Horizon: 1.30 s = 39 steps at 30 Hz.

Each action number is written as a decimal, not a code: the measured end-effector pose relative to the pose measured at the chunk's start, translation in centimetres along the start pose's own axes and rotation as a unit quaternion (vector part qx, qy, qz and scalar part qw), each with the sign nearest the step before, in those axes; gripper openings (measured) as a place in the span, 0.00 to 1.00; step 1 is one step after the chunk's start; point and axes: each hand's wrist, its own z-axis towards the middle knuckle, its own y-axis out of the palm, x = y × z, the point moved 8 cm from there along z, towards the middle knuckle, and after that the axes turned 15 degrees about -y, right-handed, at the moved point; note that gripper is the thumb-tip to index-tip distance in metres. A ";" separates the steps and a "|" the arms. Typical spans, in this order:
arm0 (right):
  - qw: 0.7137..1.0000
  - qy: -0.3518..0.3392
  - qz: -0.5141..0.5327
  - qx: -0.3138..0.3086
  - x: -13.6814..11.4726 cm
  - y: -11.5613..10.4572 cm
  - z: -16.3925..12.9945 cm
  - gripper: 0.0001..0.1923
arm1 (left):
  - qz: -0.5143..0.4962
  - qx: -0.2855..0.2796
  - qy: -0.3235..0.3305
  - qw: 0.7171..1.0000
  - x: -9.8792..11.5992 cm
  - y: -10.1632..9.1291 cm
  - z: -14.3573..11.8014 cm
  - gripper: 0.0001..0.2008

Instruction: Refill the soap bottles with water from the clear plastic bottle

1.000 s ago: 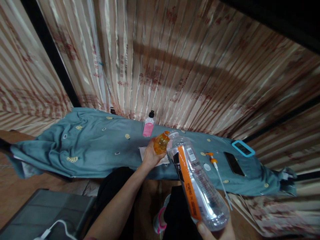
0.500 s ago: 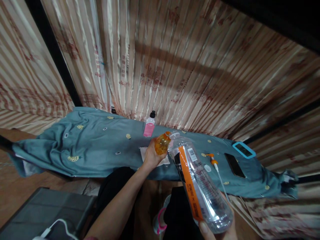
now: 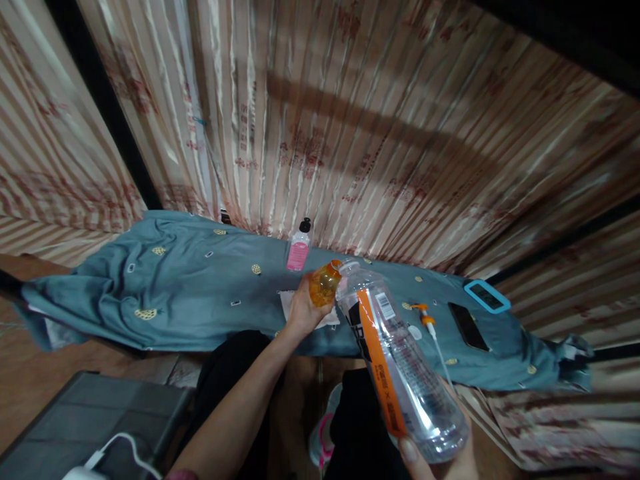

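Observation:
My left hand (image 3: 306, 308) is wrapped round a small amber bottle (image 3: 326, 285), its mouth tilted to the right. Against that mouth lies the neck of a large clear plastic bottle (image 3: 400, 367) with an orange and silver label. My right hand (image 3: 440, 460) grips the big bottle near its base, which points down toward me. Whether liquid passes between the two necks I cannot make out. An orange pump head (image 3: 426, 318) with a white tube lies on the cloth to the right. Beneath my left hand is a white tissue (image 3: 287, 302), partly covered.
A pink-labelled bottle with a black cap (image 3: 299, 250) stands at the back of the teal cloth (image 3: 200, 300). To the right lie a dark phone (image 3: 469, 327) and a blue-framed clock (image 3: 487, 297). Striped curtains (image 3: 320, 120) hang behind. A grey box (image 3: 100, 417) sits at lower left.
Both hands keep their hold, and the two bottles stay mouth to mouth. The whole view has shifted very slightly.

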 end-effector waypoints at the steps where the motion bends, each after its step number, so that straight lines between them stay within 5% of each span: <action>1: 1.000 0.004 0.001 0.000 0.0 0.0 0.0 0.49 | 0.001 -0.004 -0.006 1.000 -0.1 0.1 0.0 0.28; 39: 0.999 0.023 0.026 0.010 0.4 0.0 -0.3 0.48 | -0.009 -0.002 -0.020 1.000 -0.4 0.0 0.2 0.31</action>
